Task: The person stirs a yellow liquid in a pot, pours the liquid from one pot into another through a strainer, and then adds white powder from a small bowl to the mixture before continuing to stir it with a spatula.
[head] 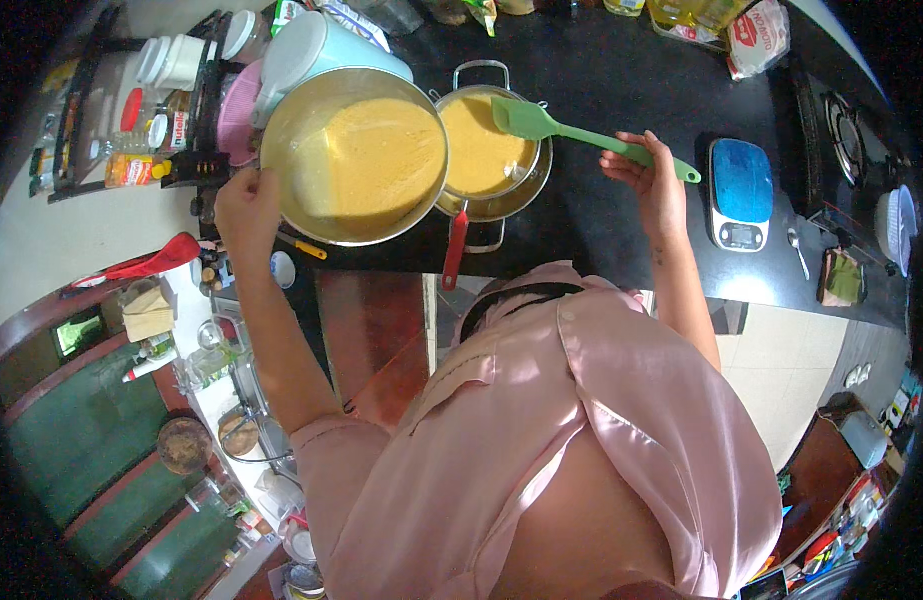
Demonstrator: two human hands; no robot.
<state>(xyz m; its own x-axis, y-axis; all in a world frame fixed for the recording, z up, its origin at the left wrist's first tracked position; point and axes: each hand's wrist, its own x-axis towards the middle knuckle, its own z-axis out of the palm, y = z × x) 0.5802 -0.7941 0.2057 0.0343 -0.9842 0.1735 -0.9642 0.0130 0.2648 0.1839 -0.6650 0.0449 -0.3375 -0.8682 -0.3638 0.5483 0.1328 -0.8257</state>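
Note:
My left hand (pixel 247 214) grips the left rim of a large metal bowl (pixel 300 161), which is tilted towards the right. Yellow batter (pixel 386 161) lies in the bowl and reaches its right side. Against the bowl's right rim is a strainer with a red handle (pixel 455 251), set over a two-handled metal pot (pixel 532 184). More yellow liquid (pixel 480 146) fills the strainer. In my right hand (pixel 652 176) is a green silicone spatula (pixel 604 141), its blade above the strainer's right side. Whether the bowl touches the strainer, I cannot tell.
A kitchen scale (pixel 740 193) with a blue top and a spoon (pixel 799 251) lie on the black counter (pixel 619 232) at right, near a gas stove (pixel 844 142). A light-blue lidded container (pixel 334 49) stands behind the bowl. Jars fill a rack (pixel 78 150) at left.

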